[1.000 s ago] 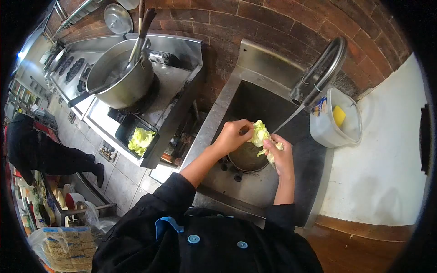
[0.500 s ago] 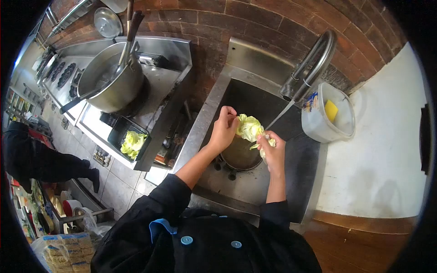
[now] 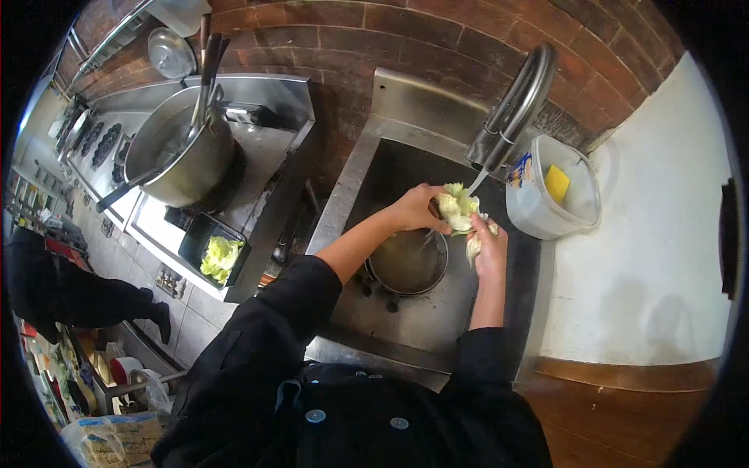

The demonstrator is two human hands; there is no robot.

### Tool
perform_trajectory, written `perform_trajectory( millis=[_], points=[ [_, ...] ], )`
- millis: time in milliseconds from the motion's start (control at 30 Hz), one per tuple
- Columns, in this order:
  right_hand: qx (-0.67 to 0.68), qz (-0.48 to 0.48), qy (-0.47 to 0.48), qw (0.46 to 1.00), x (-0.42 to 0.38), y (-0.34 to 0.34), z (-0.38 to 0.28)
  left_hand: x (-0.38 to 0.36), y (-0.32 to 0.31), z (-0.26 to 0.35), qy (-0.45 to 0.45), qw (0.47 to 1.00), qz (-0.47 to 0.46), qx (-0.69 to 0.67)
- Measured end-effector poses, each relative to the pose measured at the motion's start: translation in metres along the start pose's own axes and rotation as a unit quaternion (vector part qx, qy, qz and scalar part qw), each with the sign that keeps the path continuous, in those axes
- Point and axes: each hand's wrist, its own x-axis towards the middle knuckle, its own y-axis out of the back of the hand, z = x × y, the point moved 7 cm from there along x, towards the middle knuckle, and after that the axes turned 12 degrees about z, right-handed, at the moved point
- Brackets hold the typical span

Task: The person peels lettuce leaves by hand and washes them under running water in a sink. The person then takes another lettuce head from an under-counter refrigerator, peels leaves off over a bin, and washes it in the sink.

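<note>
Under the running faucet [image 3: 511,109], a pale green lettuce leaf [image 3: 459,207] is held between my two hands. My left hand [image 3: 417,208] pinches its left side with thumb and fingers. On the right, my right hand [image 3: 490,248] is closed around the lower part, with a crumpled pale piece sticking out below the fingers. The water stream [image 3: 477,182] comes down onto the leaf. Below the hands, a round pot [image 3: 409,290] with murky water stands in the steel sink [image 3: 382,324]. More lettuce [image 3: 221,257] lies in a black tray [image 3: 193,251] left of the sink.
A large pot [image 3: 187,173] with long-handled utensils stands on the stove [image 3: 261,148]. Right of the faucet is a white plastic tub [image 3: 538,204] with a yellow sponge [image 3: 556,184]. At far left, a person in dark clothing [image 3: 70,288] stands near a shelf.
Both hands have moved right with the lettuce, bringing it into the water stream. My left hand has turned more sideways across the leaf. The camera view has shifted slightly.
</note>
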Motion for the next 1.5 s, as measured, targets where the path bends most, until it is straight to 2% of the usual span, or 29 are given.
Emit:
perform_trajectory(
  millis=[67,100,133,200,267,333,467,533,567,600,633,667,733,767,833,967,1033,1100,1167,1233,1333,1467,1500],
  points=[
    [0.093,0.004,-0.075,0.993,0.01,0.003,0.003,0.014,0.002,0.015,-0.16,0.959,0.085,0.22],
    [0.101,0.013,-0.079,0.992,0.014,0.003,0.0,0.018,0.004,0.017,-0.23,0.933,0.165,0.222],
    [0.103,0.015,-0.079,0.991,0.016,0.005,0.0,0.026,0.002,0.016,-0.231,0.933,0.162,0.222],
    [0.041,0.002,-0.046,0.998,0.018,0.007,-0.003,0.034,0.006,0.028,-0.29,0.922,0.202,0.16],
    [0.028,0.005,-0.066,0.997,0.017,0.009,0.001,0.037,0.002,0.035,-0.286,0.925,0.191,0.164],
    [0.015,0.009,-0.088,0.996,0.014,0.01,0.007,0.04,-0.002,0.031,-0.22,0.941,0.185,0.178],
    [0.064,0.01,-0.083,0.994,0.011,0.011,0.009,0.033,-0.006,0.026,-0.176,0.945,0.199,0.19],
    [0.075,0.007,-0.07,0.995,0.01,0.008,0.006,0.035,-0.005,0.001,-0.013,0.981,0.169,0.094],
    [0.062,-0.003,-0.065,0.996,0.009,0.005,0.004,0.035,-0.006,0.001,-0.014,0.981,0.169,0.094],
    [0.048,-0.013,-0.06,0.997,0.008,0.002,0.003,0.035,-0.011,-0.011,0.047,0.989,0.136,-0.045],
    [0.048,-0.013,-0.06,0.997,0.008,0.001,0.003,0.035,-0.018,-0.021,0.106,0.972,0.099,-0.184],
    [0.084,-0.013,-0.092,0.992,0.008,-0.001,0.006,0.035,-0.018,-0.025,0.106,0.972,0.1,-0.184],
    [0.12,-0.013,-0.124,0.985,0.009,-0.006,0.009,0.034,-0.028,-0.021,0.12,0.927,0.027,-0.355],
    [0.153,-0.015,-0.147,0.977,0.01,-0.009,0.011,0.033,-0.028,-0.022,0.12,0.927,0.027,-0.355],
    [0.185,-0.02,-0.17,0.968,0.011,-0.013,0.011,0.021,-0.034,-0.015,0.189,0.906,-0.018,-0.378],
    [0.129,-0.009,-0.101,0.986,0.015,-0.01,-0.007,0.019,-0.036,-0.019,0.2,0.903,-0.043,-0.377],
    [0.103,-0.005,-0.068,0.992,0.017,-0.01,-0.012,0.019,-0.035,-0.021,0.178,0.919,-0.086,-0.341],
    [0.061,-0.019,-0.012,0.998,0.02,-0.01,-0.02,0.017,-0.035,-0.022,0.179,0.92,-0.089,-0.337],
    [0.041,-0.024,-0.002,0.999,0.021,-0.01,-0.021,0.014,-0.037,-0.017,0.179,0.921,-0.093,-0.332],
    [0.02,-0.03,0.008,0.999,0.023,-0.01,-0.02,0.014,-0.038,-0.02,0.216,0.887,-0.072,-0.403],
    [-0.003,-0.03,0.047,0.998,0.024,-0.01,-0.022,0.01,-0.028,-0.019,0.194,0.874,-0.09,-0.436],
    [-0.047,-0.056,0.099,0.992,0.019,-0.017,-0.03,0.014,-0.028,-0.025,0.14,0.919,-0.07,-0.36],
    [-0.073,-0.069,0.131,0.986,0.017,-0.02,-0.034,0.012,-0.029,-0.022,0.152,0.902,-0.067,-0.399]
  ],
)
